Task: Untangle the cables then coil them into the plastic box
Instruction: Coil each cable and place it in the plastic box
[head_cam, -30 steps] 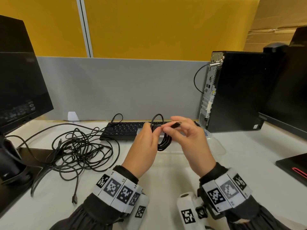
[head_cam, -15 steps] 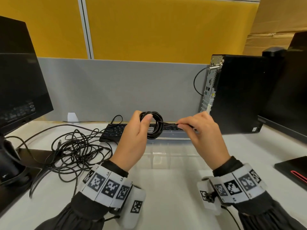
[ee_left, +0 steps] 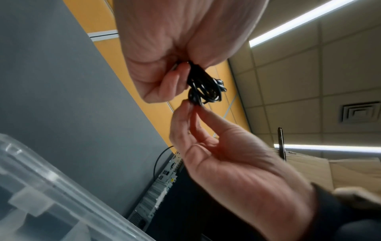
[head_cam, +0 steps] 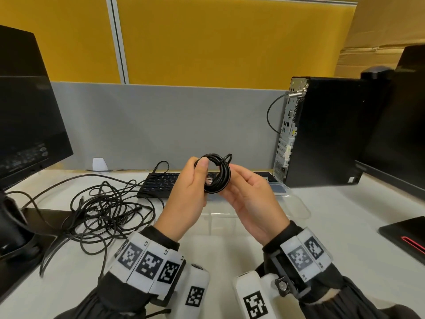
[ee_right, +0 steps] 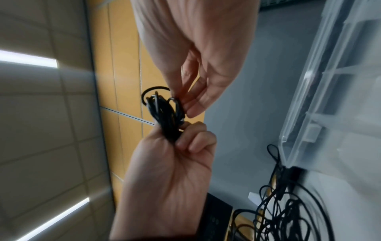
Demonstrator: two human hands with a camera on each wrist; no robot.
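Two hands are being held up together above the white desk (head_cam: 230,254), with a small coil of black cable (head_cam: 216,173) being kept between them. The coil is being gripped by the left hand (head_cam: 186,199), whose thumb is being pressed over the coil's top edge while the curled fingers are being wrapped around the bundle from behind. The coil's other side is being pinched at the fingertips by the right hand (head_cam: 250,201), which is being held palm-up with its fingers bent toward the loops; a short loop of cable is being left sticking out at the coil's top. From the right wrist view the same bundle (ee_right: 164,114) is being seen clamped in the left hand (ee_right: 171,176) and touched by the right fingertips (ee_right: 193,112). A clear plastic box (head_cam: 296,208) is being left on the desk just beyond and below the hands, apart from the coil. A loose tangle of black cables (head_cam: 108,210) is being left lying on the desk to the left, well apart from the held coil. A black keyboard (head_cam: 161,183) is being partly hidden behind the hands, and a black computer tower (head_cam: 326,130) is being left standing at the right.
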